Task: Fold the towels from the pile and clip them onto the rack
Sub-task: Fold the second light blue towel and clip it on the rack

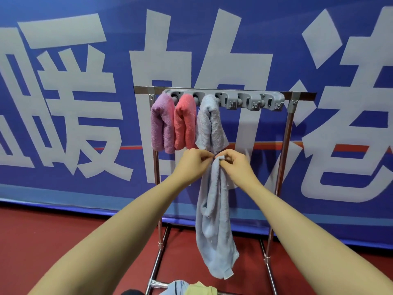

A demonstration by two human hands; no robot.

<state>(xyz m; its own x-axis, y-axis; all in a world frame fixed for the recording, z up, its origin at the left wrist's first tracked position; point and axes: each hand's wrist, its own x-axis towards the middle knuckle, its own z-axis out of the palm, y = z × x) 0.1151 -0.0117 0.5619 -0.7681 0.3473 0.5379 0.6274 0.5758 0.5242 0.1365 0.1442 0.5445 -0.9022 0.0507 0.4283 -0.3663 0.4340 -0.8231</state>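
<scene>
At the bottom edge, the pile (189,287) of unfolded towels is seen low on the rack (288,145). Above it, a pale blue towel (214,220) hangs limp, pinched at its top by the left hand (194,161) and the right hand (232,161), held close together. The corners are best matched and the length halved before lifting. Beyond, three folded towels are clipped; the next free clip (244,102) is likely wanted.

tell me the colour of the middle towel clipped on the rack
Coral pink, seen in the head view.
</scene>
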